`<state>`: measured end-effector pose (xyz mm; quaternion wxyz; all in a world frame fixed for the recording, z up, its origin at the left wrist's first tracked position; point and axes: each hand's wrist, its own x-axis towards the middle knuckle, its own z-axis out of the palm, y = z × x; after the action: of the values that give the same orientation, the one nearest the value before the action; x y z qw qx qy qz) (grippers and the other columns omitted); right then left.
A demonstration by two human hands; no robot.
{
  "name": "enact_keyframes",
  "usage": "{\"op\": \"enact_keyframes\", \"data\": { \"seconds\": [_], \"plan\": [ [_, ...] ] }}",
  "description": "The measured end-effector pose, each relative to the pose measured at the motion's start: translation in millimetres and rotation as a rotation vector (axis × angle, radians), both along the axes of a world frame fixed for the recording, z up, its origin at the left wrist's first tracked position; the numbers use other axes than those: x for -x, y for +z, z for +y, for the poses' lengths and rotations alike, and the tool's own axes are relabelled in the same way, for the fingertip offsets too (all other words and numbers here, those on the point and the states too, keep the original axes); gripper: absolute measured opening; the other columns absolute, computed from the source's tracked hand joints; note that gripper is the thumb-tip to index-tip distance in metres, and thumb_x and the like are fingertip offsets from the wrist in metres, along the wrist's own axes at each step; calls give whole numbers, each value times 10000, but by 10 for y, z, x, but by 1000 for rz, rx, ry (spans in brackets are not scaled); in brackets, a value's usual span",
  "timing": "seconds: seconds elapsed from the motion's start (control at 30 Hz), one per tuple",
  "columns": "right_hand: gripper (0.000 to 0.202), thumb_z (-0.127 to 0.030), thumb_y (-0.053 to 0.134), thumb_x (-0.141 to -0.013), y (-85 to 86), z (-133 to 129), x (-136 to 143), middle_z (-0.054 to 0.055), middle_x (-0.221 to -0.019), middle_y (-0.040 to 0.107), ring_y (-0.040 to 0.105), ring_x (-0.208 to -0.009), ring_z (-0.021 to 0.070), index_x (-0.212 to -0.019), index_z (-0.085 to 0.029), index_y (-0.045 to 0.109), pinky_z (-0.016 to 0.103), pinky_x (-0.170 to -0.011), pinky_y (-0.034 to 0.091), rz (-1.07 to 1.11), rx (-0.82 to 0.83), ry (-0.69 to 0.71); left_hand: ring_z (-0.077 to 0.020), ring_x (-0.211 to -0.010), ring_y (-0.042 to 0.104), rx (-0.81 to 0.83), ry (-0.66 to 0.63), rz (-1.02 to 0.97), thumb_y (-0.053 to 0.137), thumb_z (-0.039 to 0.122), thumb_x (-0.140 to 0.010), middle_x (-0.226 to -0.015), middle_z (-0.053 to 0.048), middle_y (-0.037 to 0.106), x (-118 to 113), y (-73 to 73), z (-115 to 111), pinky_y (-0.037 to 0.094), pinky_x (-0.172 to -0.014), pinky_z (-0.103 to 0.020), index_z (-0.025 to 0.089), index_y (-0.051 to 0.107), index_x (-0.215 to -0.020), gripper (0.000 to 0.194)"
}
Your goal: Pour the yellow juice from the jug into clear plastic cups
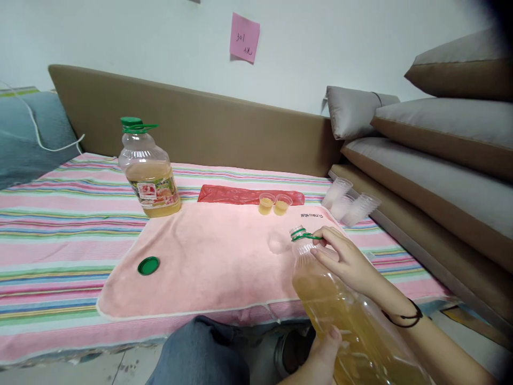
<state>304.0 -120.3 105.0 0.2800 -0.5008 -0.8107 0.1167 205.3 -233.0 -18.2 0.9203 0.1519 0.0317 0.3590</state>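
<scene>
Right hand (pixel 340 251): fingers curled, thumb opposed, gripping the green carry handle (pixel 308 236) at the jug's neck; dark band (pixel 412 315) around the wrist. Left hand (pixel 323 355): closed against the jug's lower body, thumb on its side, remaining fingers hidden.

Held jug (pixel 316 291): clear plastic, ribbed neck, uncapped, pale yellow liquid; tilted, neck over the right part of the mat. Clear cup (pixel 278 242): thin plastic, just beside the jug's mouth.

Mat (pixel 208 256): pink, plush-looking, pale-edged, on a striped cloth (pixel 52 240). Screw cap (pixel 148 266): green, round, on the mat's left. Second jug (pixel 150 176): waisted plastic, labelled, green-capped, upright. Two small cups (pixel 266 204): transparent, yellowish contents, side by side before a crinkled red plastic bag (pixel 224 193). Nested cups (pixel 358 208): translucent, lying at right.
</scene>
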Motion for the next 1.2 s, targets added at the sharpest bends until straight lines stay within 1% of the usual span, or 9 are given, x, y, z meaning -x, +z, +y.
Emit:
{"op": "enact_keyframes", "data": {
  "seconds": [0.17,0.33,0.43,0.57,0.67,0.8,0.87,1.0,1.2],
  "plan": [
    [107,-309,492,-907,-38,26,-21,40,-910,549,513,-871,214,-964,-221,514,354,-774,405,-6,13,1,-378,-1296,476,-5,-21,-6,598,657,-764,-1358,-150,570,30,-23,-17,242,-1123,-593,186,542,-1318,729],
    [87,-289,491,-897,-23,36,-16,44,-944,550,516,-904,218,-945,-217,500,357,-801,404,-19,24,10,-382,-1309,458,-40,-72,-28,602,697,-732,-1348,-160,577,27,-39,13,236,-1125,-576,168,512,-1352,820],
    [76,-286,491,-898,-5,39,-5,43,-928,545,509,-888,215,-924,-215,491,358,-796,402,-33,28,18,-390,-1314,448,-72,-101,-30,610,713,-711,-1353,-168,571,27,-70,36,232,-1123,-573,154,510,-1358,861],
    [92,-305,489,-905,-9,52,-3,44,-918,550,510,-880,214,-909,-214,501,361,-789,407,-34,48,27,-376,-1349,404,-101,-146,-49,584,724,-723,-1370,-158,559,36,-98,40,203,-1140,-546,145,534,-1339,847],
    [105,-314,481,-909,-17,61,-6,47,-920,558,516,-884,218,-913,-213,512,363,-786,410,-34,58,29,-377,-1351,400,-107,-161,-37,561,728,-736,-1352,-163,572,54,-55,27,191,-1140,-557,138,530,-1343,848],
    [108,-315,481,-904,0,59,14,43,-909,558,516,-870,215,-897,-212,512,361,-778,408,-48,57,30,-392,-1357,385,-102,-147,-29,588,751,-691,-1350,-172,572,71,50,27,188,-1140,-569,130,517,-1354,912],
    [121,-320,473,-907,14,57,30,39,-883,552,511,-848,210,-869,-210,506,358,-766,405,-57,63,21,-367,-1387,350,-102,-116,-46,591,734,-705,-1391,-151,542,75,86,35,174,-1160,-534,146,503,-1369,891],
    [156,-348,465,-918,26,66,44,30,-841,544,502,-807,206,-852,-212,503,349,-734,395,-75,75,7,-277,-1447,256,-159,-66,-148,515,687,-802,-1513,-75,404,75,114,42,137,-1197,-417,186,427,-1424,803],
    [149,-340,454,-925,29,89,39,22,-843,536,498,-814,199,-852,-216,491,342,-732,392,-82,80,31,-266,-1438,281,-188,-28,-187,465,641,-858,-1510,-65,409,103,178,37,159,-1193,-404,185,407,-1432,735]
  ]
}}
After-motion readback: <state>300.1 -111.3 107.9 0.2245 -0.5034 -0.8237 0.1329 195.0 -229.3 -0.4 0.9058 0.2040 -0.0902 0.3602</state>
